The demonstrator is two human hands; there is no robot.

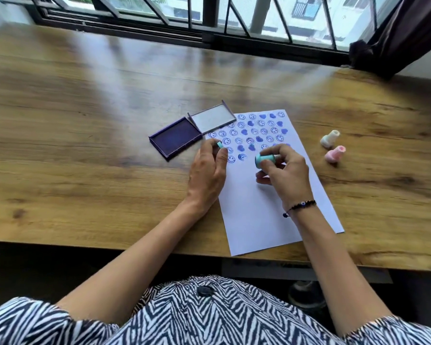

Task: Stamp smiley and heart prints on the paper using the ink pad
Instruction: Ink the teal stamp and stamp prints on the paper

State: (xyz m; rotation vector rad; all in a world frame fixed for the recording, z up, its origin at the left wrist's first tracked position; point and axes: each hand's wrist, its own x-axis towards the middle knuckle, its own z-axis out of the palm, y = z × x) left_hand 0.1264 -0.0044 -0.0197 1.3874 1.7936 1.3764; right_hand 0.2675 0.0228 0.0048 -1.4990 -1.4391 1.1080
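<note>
I see both sets of fingers clamped on teal pieces above the paper.

My right hand (283,170) pinches the teal stamp (264,160) over the paper (254,207); my left hand (208,168) grips a small teal cap (219,145) at the sheet's left edge. The open ink pad (176,139) lies just left on the worktop (85,145), two pale stamps (331,145) to the right.

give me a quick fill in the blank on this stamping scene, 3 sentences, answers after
1. The right hand holds a teal stamp over the ____.
2. The ink pad beside the paper has its lid ____.
3. The white stamp and the ____ stamp lie on the table, right of the paper.

Answers: paper; open; pink
</note>
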